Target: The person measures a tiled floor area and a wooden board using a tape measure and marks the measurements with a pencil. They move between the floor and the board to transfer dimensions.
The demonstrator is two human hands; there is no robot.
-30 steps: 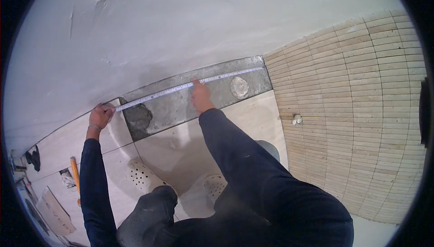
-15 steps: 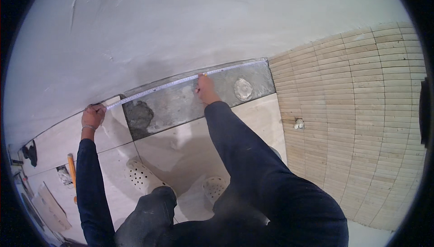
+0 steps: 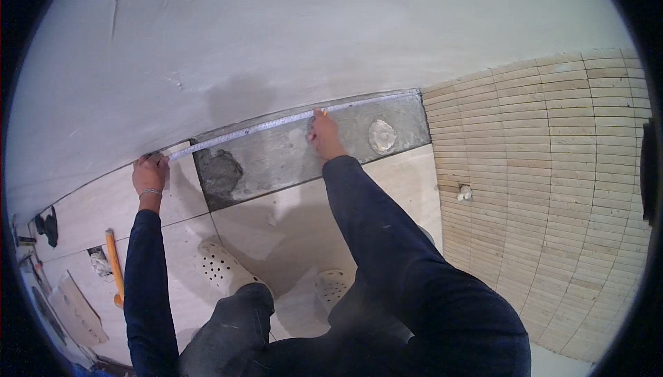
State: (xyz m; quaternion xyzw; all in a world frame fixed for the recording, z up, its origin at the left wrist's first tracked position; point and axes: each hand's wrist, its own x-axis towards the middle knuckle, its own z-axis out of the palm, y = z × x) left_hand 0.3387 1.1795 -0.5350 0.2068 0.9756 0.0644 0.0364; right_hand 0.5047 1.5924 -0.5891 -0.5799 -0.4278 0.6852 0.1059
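Observation:
A tape measure's white blade (image 3: 262,127) stretches along the foot of the white wall, over a bare grey concrete strip (image 3: 276,150), to the tiled surface at the right. My left hand (image 3: 149,175) is closed at the blade's left end, above a large pale floor tile (image 3: 173,197). The tape's case, if there, is hidden by my fingers. Midway along the blade, my right hand (image 3: 324,135) is closed with its fingertips at the blade's edge. A small yellowish tip shows at those fingers, too small to name.
Narrow beige tiles (image 3: 511,170) cover the surface at right. A rough mortar lump (image 3: 219,173) and a whitish round patch (image 3: 382,136) mark the strip. An orange-handled tool (image 3: 114,266) and dark objects (image 3: 47,226) lie at left. My feet wear pale clogs (image 3: 224,266).
The whole view has shifted slightly, so things appear a little further right. Both hands stay at about the same places along the tape.

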